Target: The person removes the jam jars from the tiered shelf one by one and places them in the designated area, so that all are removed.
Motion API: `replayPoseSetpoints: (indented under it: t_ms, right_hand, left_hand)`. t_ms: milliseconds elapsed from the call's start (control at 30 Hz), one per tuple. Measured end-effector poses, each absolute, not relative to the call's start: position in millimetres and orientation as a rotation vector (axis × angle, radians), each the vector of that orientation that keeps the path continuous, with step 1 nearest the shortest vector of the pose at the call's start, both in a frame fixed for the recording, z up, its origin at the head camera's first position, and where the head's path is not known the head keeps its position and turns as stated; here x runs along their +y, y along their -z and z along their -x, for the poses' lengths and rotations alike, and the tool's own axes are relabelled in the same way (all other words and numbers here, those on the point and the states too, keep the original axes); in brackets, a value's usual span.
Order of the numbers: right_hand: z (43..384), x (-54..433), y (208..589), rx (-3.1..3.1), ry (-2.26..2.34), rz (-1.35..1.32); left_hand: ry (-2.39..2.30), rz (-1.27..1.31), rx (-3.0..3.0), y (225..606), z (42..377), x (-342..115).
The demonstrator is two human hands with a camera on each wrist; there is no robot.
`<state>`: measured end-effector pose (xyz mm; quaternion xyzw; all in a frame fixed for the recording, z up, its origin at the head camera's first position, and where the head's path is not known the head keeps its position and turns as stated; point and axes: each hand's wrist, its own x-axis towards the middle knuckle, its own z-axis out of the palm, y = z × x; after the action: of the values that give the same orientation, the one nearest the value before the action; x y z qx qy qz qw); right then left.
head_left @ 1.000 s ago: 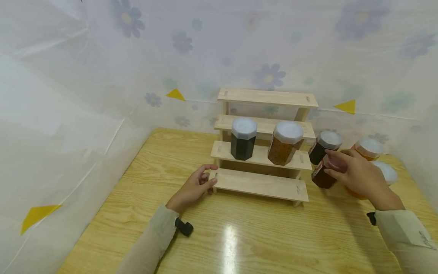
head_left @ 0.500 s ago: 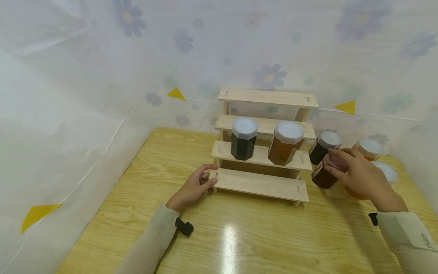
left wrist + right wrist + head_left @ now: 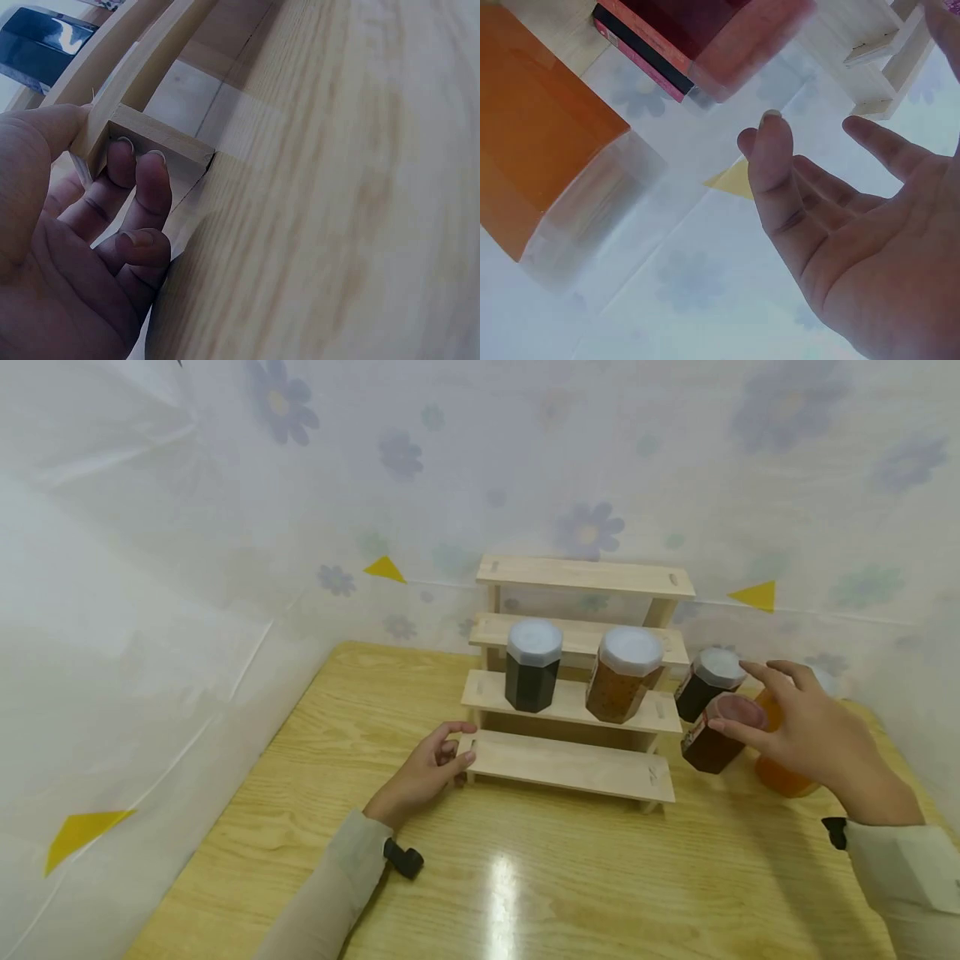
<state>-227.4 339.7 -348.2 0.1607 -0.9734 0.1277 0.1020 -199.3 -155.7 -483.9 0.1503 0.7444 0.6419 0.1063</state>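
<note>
My left hand (image 3: 420, 777) grips the left end of the lowest step of a wooden tiered shelf (image 3: 570, 760), thumb on the board and fingers curled at its end in the left wrist view. My right hand (image 3: 821, 735) has its fingers spread above a dark red jar (image 3: 712, 745) with a pinkish lid. In the right wrist view, a gap shows between the fingers and that red jar (image 3: 705, 30). Behind it stands a black jar (image 3: 705, 685) with a whitish lid. Orange jars (image 3: 783, 777) are partly hidden by my right hand.
On the shelf's second step from the bottom stand a dark jar (image 3: 532, 681) and a speckled amber jar (image 3: 618, 689), both white-lidded. Flower-patterned sheeting (image 3: 450, 485) rises behind and left of the wooden table (image 3: 570, 877).
My right hand has let go of the dark red jar; its fingers have spread and moved up and to the right. The left hand keeps its hold on the shelf.
</note>
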Motion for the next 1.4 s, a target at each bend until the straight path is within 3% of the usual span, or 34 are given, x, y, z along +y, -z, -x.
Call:
replayPoseSetpoints:
  t_ms: [867, 1400]
  right_hand:
    - [231.2, 292.2, 318.0, -2.608, -0.803, -0.791]
    - [239.5, 263.5, 318.0, -2.489, -0.661, -0.926]
  left_hand:
    - [-1.894, -0.472, 2.196, 484.1, 200.4, -156.0]
    - [-1.897, -0.479, 2.193, 484.8, 201.0, -155.8]
